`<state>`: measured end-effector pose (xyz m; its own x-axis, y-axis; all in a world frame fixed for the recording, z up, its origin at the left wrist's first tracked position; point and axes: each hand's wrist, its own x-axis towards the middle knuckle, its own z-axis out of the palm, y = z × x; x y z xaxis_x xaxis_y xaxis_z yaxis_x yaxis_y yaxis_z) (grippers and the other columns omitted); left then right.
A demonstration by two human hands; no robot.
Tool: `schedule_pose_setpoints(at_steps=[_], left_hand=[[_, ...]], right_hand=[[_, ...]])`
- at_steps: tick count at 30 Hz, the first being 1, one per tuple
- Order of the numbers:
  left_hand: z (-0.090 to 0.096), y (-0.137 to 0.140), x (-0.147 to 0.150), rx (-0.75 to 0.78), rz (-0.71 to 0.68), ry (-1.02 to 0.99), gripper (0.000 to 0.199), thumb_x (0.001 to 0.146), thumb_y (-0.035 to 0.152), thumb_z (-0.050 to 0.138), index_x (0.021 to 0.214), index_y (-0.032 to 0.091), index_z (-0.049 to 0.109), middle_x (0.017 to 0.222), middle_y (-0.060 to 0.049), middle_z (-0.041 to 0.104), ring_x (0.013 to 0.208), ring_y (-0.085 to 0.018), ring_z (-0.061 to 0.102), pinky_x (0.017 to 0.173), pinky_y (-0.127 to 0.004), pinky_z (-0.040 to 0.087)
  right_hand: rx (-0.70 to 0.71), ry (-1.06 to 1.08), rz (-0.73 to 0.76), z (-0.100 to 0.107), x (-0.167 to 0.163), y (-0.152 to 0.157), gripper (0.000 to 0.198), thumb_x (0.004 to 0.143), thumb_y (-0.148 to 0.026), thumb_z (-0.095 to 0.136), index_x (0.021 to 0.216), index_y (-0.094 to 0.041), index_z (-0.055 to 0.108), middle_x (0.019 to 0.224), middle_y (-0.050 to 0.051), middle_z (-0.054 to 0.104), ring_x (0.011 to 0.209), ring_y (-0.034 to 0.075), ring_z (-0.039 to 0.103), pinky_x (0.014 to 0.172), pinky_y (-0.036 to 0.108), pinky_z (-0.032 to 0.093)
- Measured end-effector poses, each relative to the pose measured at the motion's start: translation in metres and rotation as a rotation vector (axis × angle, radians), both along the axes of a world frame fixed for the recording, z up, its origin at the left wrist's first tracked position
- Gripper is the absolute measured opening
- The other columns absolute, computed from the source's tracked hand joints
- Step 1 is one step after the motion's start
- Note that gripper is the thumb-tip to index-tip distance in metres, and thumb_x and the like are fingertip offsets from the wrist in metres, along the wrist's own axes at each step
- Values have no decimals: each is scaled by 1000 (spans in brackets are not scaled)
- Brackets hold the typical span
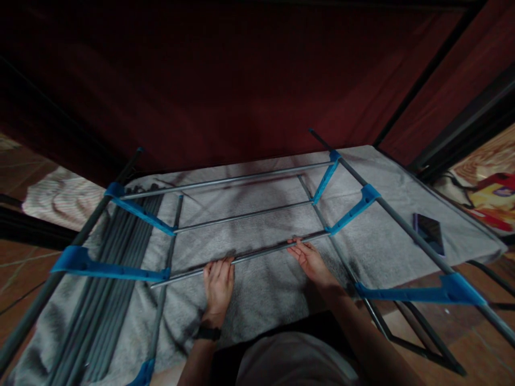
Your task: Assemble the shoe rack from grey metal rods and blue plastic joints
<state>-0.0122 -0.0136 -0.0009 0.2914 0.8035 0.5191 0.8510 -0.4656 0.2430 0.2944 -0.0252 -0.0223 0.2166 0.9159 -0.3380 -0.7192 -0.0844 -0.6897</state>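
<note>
A thin grey metal tube (261,253) lies crosswise in front of me, with both my hands on it. My left hand (218,281) wraps over the tube left of its middle, and a dark band circles that wrist. Further right, my right hand (308,260) pinches the same tube between thumb and fingers. The tube's right end meets a blue plastic bracket (350,212) on the frame's right side. Its left end sticks out past the left upright, beside another blue bracket (116,268); whether it is seated there I cannot tell. Two more crossbars (237,179) span the frame behind it.
Several loose grey tubes (112,273) lie bundled at left on a grey blanket (257,300). A phone (429,233) rests on the blanket at right. Behind stands a dark red panel (241,80). A black metal stand (426,343) is on the tiled floor at lower right.
</note>
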Motion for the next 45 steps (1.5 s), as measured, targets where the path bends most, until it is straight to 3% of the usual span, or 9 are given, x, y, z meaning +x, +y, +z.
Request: schedule_pose_setpoints(at_steps=[8,19,26,32,39,45], left_hand=[[-1,-1,2,0,98,-33,28,103,27,45,113,23,71,105,-10,78,99,-26,68,102,-45,39],[1,-3,4,-59,77,-19,28,104,25,43,107,20,71,90,-7,76,91,-24,69,98,-41,43],[4,-5,6,-59,101,-20,30,104,25,42,110,22,72,107,-9,77,99,-25,68,103,-45,41],[7,-6,6,-83,89,-24,30,104,24,44,108,23,73,104,-9,77,98,-25,68,102,-46,43],[8,-7,7,-80,71,-4,29,103,18,44,108,22,72,105,-8,77,98,-24,69,101,-44,43],[7,-7,8,-93,91,5,29,103,21,44,109,22,72,103,-8,76,98,-25,68,103,-46,43]], right_hand=[[-15,-35,0,1,2,0,17,76,-34,88,82,-27,74,97,2,80,107,24,74,102,41,56],[-19,-119,-34,-5,3,-4,15,71,-28,87,78,-31,75,101,0,78,111,24,70,103,44,55],[-31,-153,-43,-7,1,-6,14,73,-31,86,77,-33,73,103,-2,78,116,22,68,105,41,55],[-38,-148,-49,-6,2,-7,16,73,-28,86,71,-34,71,100,-2,80,115,23,70,107,45,55],[-10,-149,14,-3,5,-9,11,77,-28,83,85,-33,77,107,0,79,120,22,68,115,48,47],[19,-166,-5,-8,5,-11,12,78,-25,82,79,-34,74,108,-2,79,121,22,68,114,49,48]])
